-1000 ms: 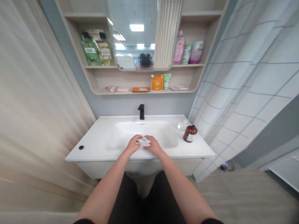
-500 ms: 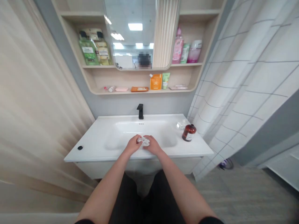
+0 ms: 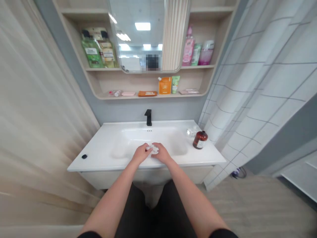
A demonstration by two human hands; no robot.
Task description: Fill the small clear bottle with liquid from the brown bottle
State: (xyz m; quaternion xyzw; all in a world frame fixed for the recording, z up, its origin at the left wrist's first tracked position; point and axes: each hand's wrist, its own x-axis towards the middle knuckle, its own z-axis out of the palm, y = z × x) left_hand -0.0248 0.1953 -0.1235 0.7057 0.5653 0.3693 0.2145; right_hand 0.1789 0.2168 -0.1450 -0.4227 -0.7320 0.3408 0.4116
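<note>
Both hands are over the front part of the white sink basin (image 3: 119, 145). Between them is a small whitish, partly see-through object (image 3: 155, 150), whose kind I cannot make out. My left hand (image 3: 141, 152) is closed on its left side, the thumb reaching across it. My right hand (image 3: 160, 153) curls its fingers round the right side. Fingers cover part of the object. On the right of the countertop stands an amber bottle (image 3: 200, 140) with a white label and a dark neck. Beside it are clear, glass-like items (image 3: 191, 132), too blurred to name.
A black faucet (image 3: 148, 117) rises behind the basin. A small black round piece (image 3: 84, 156) lies on the counter's left. Above, a shelf (image 3: 109, 96) carries an orange pouch (image 3: 164, 86), a green tube (image 3: 175, 84) and several small items. Curtains hang on both sides.
My left thumb has shifted slightly over the whitish object. Both hands keep their place over the basin, and the whole view has moved a little.
</note>
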